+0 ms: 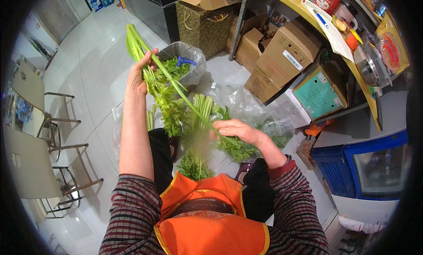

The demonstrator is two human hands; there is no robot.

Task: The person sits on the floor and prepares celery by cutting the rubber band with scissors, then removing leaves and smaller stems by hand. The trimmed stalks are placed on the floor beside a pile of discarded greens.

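Observation:
My left hand (138, 71) grips a small bunch of celery (133, 45), its cut ends up and its leaves hanging down. One long celery stalk (188, 101) slants from that bunch down to my right hand (238, 132), whose fingers close around its lower, leafy part. Below my hands, a bundle of celery (202, 104) lies on the floor. More celery leaves (195, 167) lie between my feet, partly blurred. A plastic-lined bin (195, 73) behind the left hand holds green leaves and a blue strip (185, 61).
Clear plastic bags (238, 96) spread on the tiled floor around the celery. Cardboard boxes (281, 51) are stacked under a yellow-edged table (299, 12) at right. Metal-legged chairs (33, 162) stand at left. A blue-framed cooler (347, 165) is at lower right.

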